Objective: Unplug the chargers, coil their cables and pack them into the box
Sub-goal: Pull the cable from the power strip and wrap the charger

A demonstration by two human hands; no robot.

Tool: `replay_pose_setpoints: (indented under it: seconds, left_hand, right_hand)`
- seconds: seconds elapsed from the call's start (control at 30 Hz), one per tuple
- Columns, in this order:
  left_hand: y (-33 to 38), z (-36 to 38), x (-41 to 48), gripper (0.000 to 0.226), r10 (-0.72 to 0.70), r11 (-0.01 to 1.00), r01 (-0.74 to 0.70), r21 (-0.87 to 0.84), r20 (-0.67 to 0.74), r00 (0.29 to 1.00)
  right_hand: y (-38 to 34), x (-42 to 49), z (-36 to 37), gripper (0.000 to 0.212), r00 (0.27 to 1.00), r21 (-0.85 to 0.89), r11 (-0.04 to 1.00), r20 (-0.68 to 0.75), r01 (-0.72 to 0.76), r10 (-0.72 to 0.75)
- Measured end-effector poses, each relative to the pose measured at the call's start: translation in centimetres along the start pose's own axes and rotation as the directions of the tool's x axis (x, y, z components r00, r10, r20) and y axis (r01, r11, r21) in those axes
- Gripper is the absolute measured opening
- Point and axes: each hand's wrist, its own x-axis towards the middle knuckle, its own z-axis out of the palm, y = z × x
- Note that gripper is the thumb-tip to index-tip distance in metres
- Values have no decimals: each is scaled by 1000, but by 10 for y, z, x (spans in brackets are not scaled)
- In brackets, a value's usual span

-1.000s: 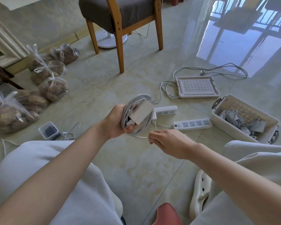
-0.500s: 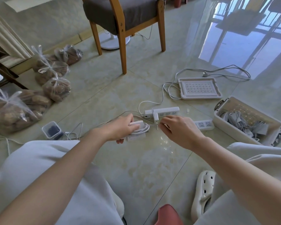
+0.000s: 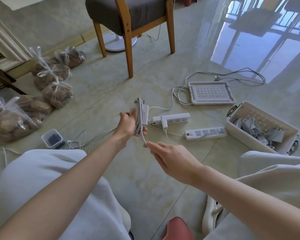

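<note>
My left hand (image 3: 129, 122) grips a white charger (image 3: 144, 113) upright above the floor, its white cable (image 3: 140, 118) wound round it in several loops. The cable's loose end hangs down to the fingertips of my right hand (image 3: 168, 157), which pinch it just below and right of the left hand. Beyond them lie two white power strips (image 3: 177, 116) (image 3: 206, 133). A small white plug (image 3: 164, 122) with a thin lead sits at the nearer end of the far strip. The open white box (image 3: 249, 138) at right holds several coiled grey chargers (image 3: 257, 129).
The box lid (image 3: 210, 92) lies behind the strips with a looped cord. A wooden chair (image 3: 128, 23) stands farther back. Tied bags of potatoes (image 3: 57, 94) line the left side. A small clear tub (image 3: 52, 139) and loose white cables lie by my left knee.
My left hand rose from the floor by the strip and turned the wrapped charger upright. My right hand drew back from the strip towards me with the cable end.
</note>
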Motion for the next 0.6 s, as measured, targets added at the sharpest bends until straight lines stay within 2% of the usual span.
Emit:
replay_pose_setpoints:
  seconds: [0.1,0.17,0.23,0.3,0.43,0.6]
  left_hand:
    - [7,7,-11,50,-74,934,120,-338,147,986]
    - [12,7,-17,53,-84,803,217,-555,255,963]
    - [16,5,-21,60,-58,702,280,-655,339,939]
    - [19,2,-22,56,-11,710,284,-644,394,919]
    - [22,2,-23,43,78,815,198,-545,441,894]
    - [22,-1,-25,44,43,840,236,-488,495,868]
  right_hand:
    - [0,-1,3,37,1000,5,1000,20,6,-6]
    - [2,0,3,34,999,36,999,36,-35,34]
    - [6,2,1,32,991,110,987,65,-120,113]
    - [11,4,-3,29,981,187,964,82,-188,175]
    - [24,9,-6,25,967,223,941,66,-254,245]
    - [37,12,-10,19,921,311,868,79,-387,383]
